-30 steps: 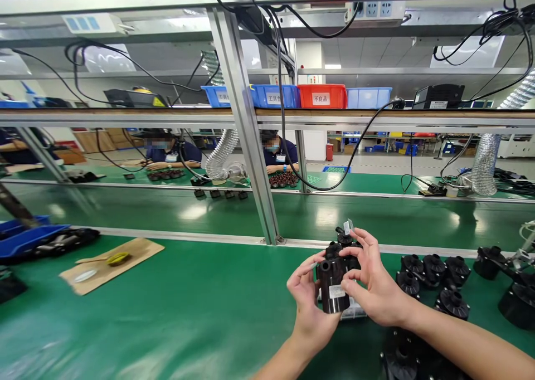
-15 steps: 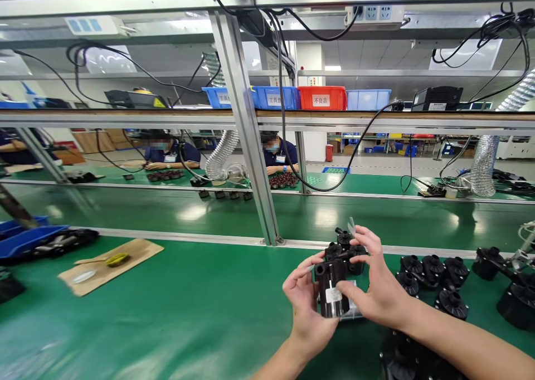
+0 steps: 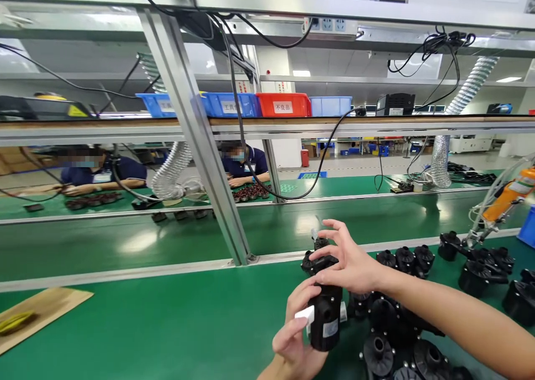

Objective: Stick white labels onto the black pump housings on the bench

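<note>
I hold a black cylindrical pump body (image 3: 325,320) upright over the green mat. My left hand (image 3: 296,335) grips it from below and the left, with a small white label piece (image 3: 304,315) at the fingertips. My right hand (image 3: 350,262) rests on the pump's top end, fingers spread over its black head and ports. A white sticker shows on the pump's lower side.
Several black pump parts (image 3: 403,257) lie on the mat to the right and below. An orange tool (image 3: 505,199) hangs at far right. A metal frame post (image 3: 200,146) stands ahead. A conveyor belt (image 3: 125,240) runs behind it, with two seated people beyond. Brown card (image 3: 37,313) lies left.
My view has swung right. The pump has come lower and nearer, my right hand has shifted from its side to its top, and a white label now shows at my left fingertips.
</note>
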`<action>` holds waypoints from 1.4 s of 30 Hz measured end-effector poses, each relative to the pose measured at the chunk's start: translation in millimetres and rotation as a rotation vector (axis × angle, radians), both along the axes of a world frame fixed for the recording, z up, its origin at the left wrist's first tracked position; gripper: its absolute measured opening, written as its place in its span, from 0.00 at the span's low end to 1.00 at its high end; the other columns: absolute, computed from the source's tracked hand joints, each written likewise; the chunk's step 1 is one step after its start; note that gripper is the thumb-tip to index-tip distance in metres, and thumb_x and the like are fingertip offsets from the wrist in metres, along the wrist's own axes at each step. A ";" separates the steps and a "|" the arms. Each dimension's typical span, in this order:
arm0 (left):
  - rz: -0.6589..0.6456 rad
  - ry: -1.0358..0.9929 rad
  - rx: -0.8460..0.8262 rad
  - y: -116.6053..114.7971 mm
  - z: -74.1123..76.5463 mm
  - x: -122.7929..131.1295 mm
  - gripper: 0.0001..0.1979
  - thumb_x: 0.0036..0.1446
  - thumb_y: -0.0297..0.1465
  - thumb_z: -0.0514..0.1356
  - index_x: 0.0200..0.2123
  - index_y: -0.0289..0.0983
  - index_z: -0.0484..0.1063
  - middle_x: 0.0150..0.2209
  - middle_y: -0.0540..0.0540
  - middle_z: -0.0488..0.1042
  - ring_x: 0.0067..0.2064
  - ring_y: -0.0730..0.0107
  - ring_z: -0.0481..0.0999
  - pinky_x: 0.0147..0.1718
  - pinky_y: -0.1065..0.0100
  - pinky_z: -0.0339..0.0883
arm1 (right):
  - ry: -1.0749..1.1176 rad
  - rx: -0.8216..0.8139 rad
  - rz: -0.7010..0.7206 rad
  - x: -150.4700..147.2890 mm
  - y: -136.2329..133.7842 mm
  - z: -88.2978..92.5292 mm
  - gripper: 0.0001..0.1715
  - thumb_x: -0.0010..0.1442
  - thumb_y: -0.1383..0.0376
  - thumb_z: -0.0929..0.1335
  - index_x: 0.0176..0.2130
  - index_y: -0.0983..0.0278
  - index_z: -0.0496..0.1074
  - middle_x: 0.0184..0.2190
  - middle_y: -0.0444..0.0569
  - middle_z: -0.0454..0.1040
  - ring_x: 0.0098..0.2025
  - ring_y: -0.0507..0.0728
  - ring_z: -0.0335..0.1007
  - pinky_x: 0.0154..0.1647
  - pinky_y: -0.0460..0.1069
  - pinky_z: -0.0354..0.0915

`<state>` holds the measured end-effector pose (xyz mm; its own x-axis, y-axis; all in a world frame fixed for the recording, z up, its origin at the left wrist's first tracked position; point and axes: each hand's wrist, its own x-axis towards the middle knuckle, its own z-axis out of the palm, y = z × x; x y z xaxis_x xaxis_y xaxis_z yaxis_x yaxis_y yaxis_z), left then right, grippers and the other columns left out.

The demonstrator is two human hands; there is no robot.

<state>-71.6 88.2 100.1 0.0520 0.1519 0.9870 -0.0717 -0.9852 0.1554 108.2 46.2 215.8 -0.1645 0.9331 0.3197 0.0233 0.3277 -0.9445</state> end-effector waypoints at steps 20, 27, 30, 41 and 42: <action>0.128 0.349 -0.354 17.2 -22.7 -5.6 0.40 0.64 0.29 0.68 0.72 0.45 0.50 0.69 0.30 0.60 0.72 0.39 0.64 0.63 0.26 0.67 | -0.484 0.062 -0.509 89.4 52.8 -69.2 0.55 0.50 0.74 0.72 0.71 0.56 0.54 0.67 0.59 0.50 0.64 0.64 0.63 0.64 0.64 0.69; 0.136 0.447 -0.387 26.0 -31.0 -9.8 0.42 0.67 0.31 0.66 0.74 0.45 0.45 0.70 0.29 0.59 0.71 0.37 0.66 0.64 0.25 0.65 | -0.399 0.035 -0.448 42.1 88.0 -78.6 0.60 0.47 0.78 0.72 0.73 0.59 0.50 0.67 0.65 0.51 0.56 0.63 0.71 0.55 0.62 0.75; 0.127 0.451 -0.391 29.4 -31.4 -9.9 0.40 0.67 0.31 0.65 0.73 0.44 0.45 0.70 0.29 0.61 0.71 0.39 0.67 0.65 0.25 0.63 | -0.330 0.049 -0.510 48.6 79.3 -68.9 0.60 0.48 0.78 0.69 0.73 0.57 0.48 0.67 0.64 0.52 0.51 0.59 0.72 0.49 0.59 0.76; -0.150 0.195 -0.180 12.2 -23.0 -4.4 0.49 0.57 0.18 0.71 0.72 0.51 0.51 0.70 0.30 0.66 0.68 0.39 0.73 0.59 0.38 0.77 | 0.010 -0.002 -0.291 4.3 8.0 -4.1 0.63 0.46 0.68 0.76 0.70 0.50 0.46 0.71 0.62 0.50 0.55 0.59 0.74 0.42 0.52 0.76; -0.175 0.166 -0.169 10.0 -22.5 -4.7 0.48 0.56 0.17 0.72 0.71 0.51 0.53 0.69 0.31 0.69 0.66 0.40 0.76 0.55 0.42 0.81 | 0.066 -0.045 -0.253 -2.0 5.6 -5.7 0.63 0.44 0.68 0.77 0.70 0.52 0.46 0.70 0.63 0.52 0.56 0.61 0.74 0.41 0.52 0.76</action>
<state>-76.3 98.2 77.6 0.2508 0.2882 0.9241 -0.1977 -0.9193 0.3404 106.2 51.8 210.1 0.0953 0.9554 0.2795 0.0371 0.2772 -0.9601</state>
